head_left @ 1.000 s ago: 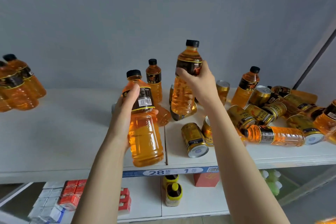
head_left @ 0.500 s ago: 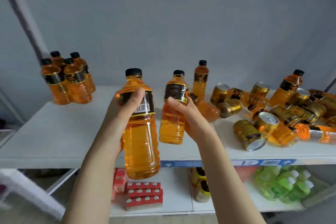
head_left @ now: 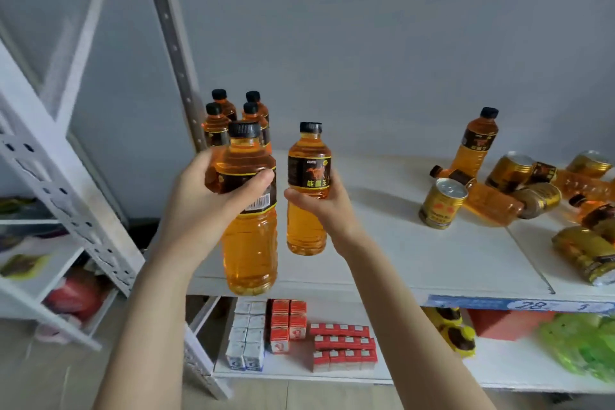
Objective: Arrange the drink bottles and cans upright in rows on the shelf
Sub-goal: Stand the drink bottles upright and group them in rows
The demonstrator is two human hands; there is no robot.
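Orange bottle (head_left: 250, 210) clenched in left grip (head_left: 213, 196), smaller bottle (head_left: 307, 190) upright in right grip (head_left: 319, 203), above shelf (head_left: 416, 243)

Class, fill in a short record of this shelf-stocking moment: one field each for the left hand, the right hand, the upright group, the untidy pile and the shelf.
left hand: grip on large bottle
right hand: grip on small bottle
upright group: four bottles, back left
untidy pile: cans and bottles, mostly lying, right side
shelf: white, bare middle

four upright bottles (head_left: 234, 120) back-left on shelf (head_left: 416, 243); toppled cans and bottles (head_left: 519, 190) right; cartons (head_left: 299, 336) below
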